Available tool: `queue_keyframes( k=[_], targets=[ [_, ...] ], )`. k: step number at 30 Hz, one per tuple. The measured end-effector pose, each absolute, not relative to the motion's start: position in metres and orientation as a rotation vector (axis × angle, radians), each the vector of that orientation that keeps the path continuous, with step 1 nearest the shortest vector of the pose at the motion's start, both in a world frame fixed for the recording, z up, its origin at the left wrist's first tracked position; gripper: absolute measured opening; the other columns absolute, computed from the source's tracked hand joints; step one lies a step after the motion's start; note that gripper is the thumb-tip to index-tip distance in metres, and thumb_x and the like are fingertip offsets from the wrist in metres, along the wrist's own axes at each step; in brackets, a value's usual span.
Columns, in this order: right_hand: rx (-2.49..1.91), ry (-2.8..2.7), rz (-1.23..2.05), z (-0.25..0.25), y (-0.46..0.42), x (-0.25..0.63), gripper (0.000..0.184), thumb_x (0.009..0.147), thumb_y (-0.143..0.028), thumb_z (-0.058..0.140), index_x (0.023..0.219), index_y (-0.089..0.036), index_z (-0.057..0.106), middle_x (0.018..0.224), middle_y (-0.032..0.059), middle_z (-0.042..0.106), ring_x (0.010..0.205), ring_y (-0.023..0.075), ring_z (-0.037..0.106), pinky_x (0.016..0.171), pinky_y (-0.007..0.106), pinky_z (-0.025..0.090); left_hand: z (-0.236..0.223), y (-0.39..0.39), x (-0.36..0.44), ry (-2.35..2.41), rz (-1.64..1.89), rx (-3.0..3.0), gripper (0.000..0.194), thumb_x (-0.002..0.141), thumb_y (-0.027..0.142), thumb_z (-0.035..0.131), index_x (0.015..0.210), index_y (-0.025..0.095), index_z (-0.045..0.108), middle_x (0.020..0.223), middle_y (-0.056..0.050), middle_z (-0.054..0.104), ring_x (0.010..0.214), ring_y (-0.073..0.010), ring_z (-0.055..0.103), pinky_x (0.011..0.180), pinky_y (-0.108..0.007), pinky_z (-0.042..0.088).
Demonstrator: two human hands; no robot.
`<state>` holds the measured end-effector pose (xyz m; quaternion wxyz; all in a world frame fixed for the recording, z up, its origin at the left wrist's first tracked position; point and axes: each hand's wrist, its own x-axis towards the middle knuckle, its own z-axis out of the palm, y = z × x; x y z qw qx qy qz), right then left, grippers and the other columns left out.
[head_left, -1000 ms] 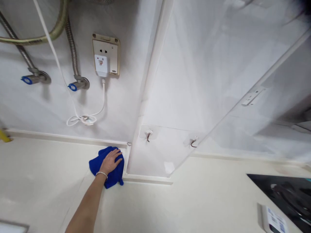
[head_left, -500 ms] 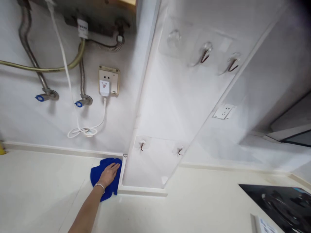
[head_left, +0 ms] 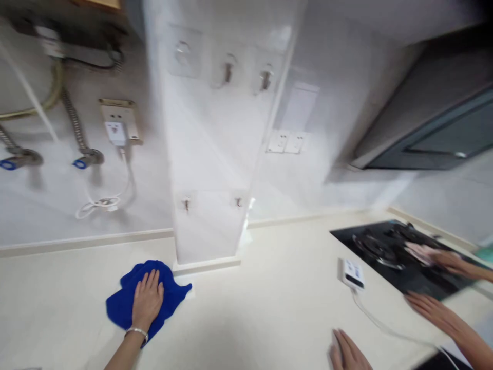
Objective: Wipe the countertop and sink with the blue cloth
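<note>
While the left hand (head_left: 147, 301) lies flat on the blue cloth (head_left: 127, 303) in the lower left of the frame, its fingers (head_left: 154, 281) are spread wide and grip nothing. The cloth rests on the cream tabletop (head_left: 269, 308), just beside the foot of the white pillar (head_left: 210, 154). At the bottom edge, right of centre, the right hand (head_left: 348, 352) rests open on the tabletop. Further right, another person's hands (head_left: 431, 311) are at the black hob (head_left: 389, 246), near a small white device (head_left: 352, 272).
</note>
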<state>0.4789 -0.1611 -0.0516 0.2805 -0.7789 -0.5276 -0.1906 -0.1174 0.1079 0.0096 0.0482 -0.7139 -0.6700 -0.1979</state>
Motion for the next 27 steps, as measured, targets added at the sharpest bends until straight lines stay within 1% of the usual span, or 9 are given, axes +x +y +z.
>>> queue_keyframes(
  k=[3,7,9,11,14,16,19,23,27],
  targets=[
    [-2.228,-1.374,-0.416,-0.051,-0.169,0.471,0.058,0.096,-0.051,0.032,0.133,-0.018,0.061,0.136,0.0126,0.061,0.125,0.0313,0.056,0.104,0.050,0.048,0.006,0.071,-0.105,-1.929,-0.617,-2.151,0.068,0.098,0.040,0.012,0.141,0.003,0.049,0.146,-0.017,0.050,0.142,-0.0334,0.037,0.120,-0.052,0.029],
    [-2.302,-1.343,-0.414,-0.033,-0.164,0.461,0.053,0.098,-0.040,0.030,0.133,-0.014,0.059,0.140,0.0126,0.058,0.130,0.0255,0.052,0.111,0.044,0.040,0.003,0.022,-0.079,-1.723,-0.656,-2.300,0.068,0.099,0.041,0.012,0.141,0.001,0.049,0.147,-0.021,0.047,0.142,-0.0359,0.036,0.118,-0.055,0.031],
    [-2.317,-1.339,-0.423,-0.025,-0.161,0.458,0.049,0.098,-0.036,0.032,0.134,-0.016,0.058,0.141,0.0114,0.058,0.131,0.0235,0.050,0.112,0.042,0.036,0.002,-0.001,-0.061,-1.585,-0.694,-2.388,0.064,0.100,0.039,0.016,0.146,0.004,0.042,0.148,-0.021,0.046,0.144,-0.0358,0.033,0.117,-0.057,0.031],
    [-2.333,-1.326,-0.425,-0.020,-0.161,0.456,0.046,0.098,-0.034,0.034,0.134,-0.017,0.058,0.142,0.0104,0.057,0.132,0.0230,0.049,0.113,0.042,0.034,0.002,-0.020,-0.041,-1.457,-0.735,-2.452,0.060,0.100,0.036,0.021,0.153,0.009,0.030,0.149,-0.021,0.044,0.146,-0.0356,0.031,0.116,-0.059,0.032],
    [-2.334,-1.317,-0.415,-0.017,-0.161,0.454,0.044,0.099,-0.032,0.037,0.135,-0.016,0.057,0.143,0.0100,0.057,0.132,0.0230,0.048,0.112,0.041,0.033,0.004,-0.044,-0.004,-1.305,-0.762,-2.527,0.061,0.101,0.031,0.027,0.158,0.015,0.014,0.151,-0.021,0.042,0.147,-0.0349,0.028,0.115,-0.060,0.033],
    [-2.323,-1.313,-0.409,-0.016,-0.162,0.454,0.044,0.098,-0.031,0.039,0.135,-0.016,0.057,0.142,0.0102,0.057,0.132,0.0229,0.047,0.112,0.041,0.033,0.006,-0.056,0.023,-1.221,-0.744,-2.589,0.062,0.101,0.029,0.029,0.158,0.016,0.010,0.153,-0.020,0.040,0.148,-0.0342,0.026,0.114,-0.059,0.035],
    [-2.313,-1.297,-0.409,-0.015,-0.162,0.455,0.042,0.098,-0.030,0.042,0.134,-0.016,0.058,0.142,0.0102,0.057,0.131,0.0232,0.048,0.112,0.041,0.033,0.011,-0.072,0.063,-1.110,-0.693,-2.676,0.064,0.101,0.030,0.033,0.158,0.015,0.009,0.155,-0.017,0.037,0.149,-0.0324,0.025,0.116,-0.055,0.035],
    [-2.312,-1.277,-0.400,-0.010,-0.162,0.454,0.041,0.098,-0.029,0.043,0.133,-0.016,0.059,0.142,0.0098,0.057,0.130,0.0241,0.048,0.111,0.042,0.033,0.016,-0.092,0.114,-0.900,-0.581,-2.797,0.076,0.098,0.045,0.042,0.157,0.010,0.010,0.159,-0.017,0.030,0.150,-0.0331,0.022,0.116,-0.053,0.035],
    [-2.317,-1.280,-0.356,-0.004,-0.162,0.453,0.042,0.097,-0.029,0.044,0.134,-0.017,0.057,0.143,0.0096,0.056,0.131,0.0239,0.047,0.113,0.041,0.031,0.020,-0.111,0.162,-0.682,-0.460,-2.994,0.088,0.093,0.060,0.047,0.157,0.011,0.013,0.162,-0.016,0.023,0.151,-0.0342,0.018,0.119,-0.055,0.033]
  ],
)
